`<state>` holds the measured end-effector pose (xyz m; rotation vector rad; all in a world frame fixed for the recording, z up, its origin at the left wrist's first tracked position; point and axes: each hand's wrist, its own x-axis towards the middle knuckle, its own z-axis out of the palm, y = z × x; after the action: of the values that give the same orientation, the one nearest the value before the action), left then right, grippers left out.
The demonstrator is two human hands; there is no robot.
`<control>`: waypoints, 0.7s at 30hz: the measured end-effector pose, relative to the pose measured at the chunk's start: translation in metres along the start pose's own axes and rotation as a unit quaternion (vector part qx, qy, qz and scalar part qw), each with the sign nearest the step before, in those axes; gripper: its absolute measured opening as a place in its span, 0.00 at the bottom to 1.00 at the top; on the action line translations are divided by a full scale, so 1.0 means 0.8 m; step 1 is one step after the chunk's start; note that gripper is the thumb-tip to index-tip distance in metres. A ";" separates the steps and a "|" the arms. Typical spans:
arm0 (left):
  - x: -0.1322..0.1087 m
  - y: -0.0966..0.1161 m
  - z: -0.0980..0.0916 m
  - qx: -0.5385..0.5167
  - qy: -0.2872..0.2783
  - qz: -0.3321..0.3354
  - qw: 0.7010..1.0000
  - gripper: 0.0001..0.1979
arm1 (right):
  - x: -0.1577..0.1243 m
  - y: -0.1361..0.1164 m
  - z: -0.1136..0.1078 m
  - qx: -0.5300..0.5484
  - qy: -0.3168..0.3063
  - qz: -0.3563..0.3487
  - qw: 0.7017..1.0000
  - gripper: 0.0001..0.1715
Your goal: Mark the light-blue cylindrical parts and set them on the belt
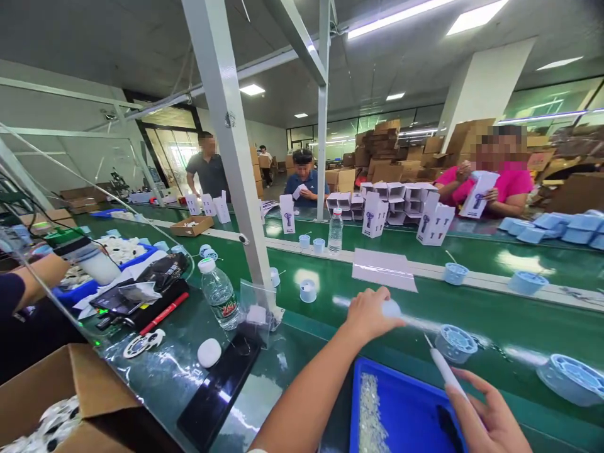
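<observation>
My left hand (370, 314) reaches out over the green conveyor belt (495, 314), its fingers pinched on a small white round part (391, 308). My right hand (488, 418) is low at the right, fingers closed round a white pen-like tool (446, 371) with a thin tip pointing up and left. A pale blue round fan part (455, 343) lies on the belt just beyond the tool's tip. Below both hands sits a blue tray (401, 409) with a strip of tiny pale pieces.
More pale blue parts (570, 377) lie along the belt. A water bottle (219, 292), a white puck (209, 352), a plastic bag and a cardboard box (61, 390) stand at my left. Across the belt, people fold white cartons (375, 214). A slanted steel post (236, 157) rises ahead.
</observation>
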<state>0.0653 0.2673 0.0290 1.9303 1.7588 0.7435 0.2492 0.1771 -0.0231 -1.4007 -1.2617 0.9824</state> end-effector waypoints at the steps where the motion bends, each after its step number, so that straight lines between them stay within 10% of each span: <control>1: 0.003 -0.007 0.005 0.058 -0.019 0.004 0.998 0.28 | -0.004 -0.004 0.003 -0.004 0.008 0.003 1.000 0.29; 5: 0.016 -0.024 0.014 0.113 -0.036 0.001 0.993 0.29 | -0.017 -0.015 0.016 -0.015 0.015 -0.079 0.997 0.24; 10: 0.030 -0.075 -0.033 0.173 0.156 -0.173 0.957 0.24 | -0.017 -0.009 0.028 0.046 -0.068 -0.131 0.988 0.18; 14: 0.035 -0.118 -0.050 0.197 0.064 -0.243 0.948 0.15 | -0.016 -0.003 0.034 0.047 -0.106 -0.123 0.986 0.17; 21: 0.050 -0.098 -0.023 0.175 -0.105 -0.104 0.973 0.17 | -0.015 -0.001 0.037 0.032 -0.125 -0.131 0.983 0.14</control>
<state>-0.0041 0.3143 -0.0023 1.9103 2.0181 0.1541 0.2188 0.1697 -0.0286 -1.0528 -1.5417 1.0272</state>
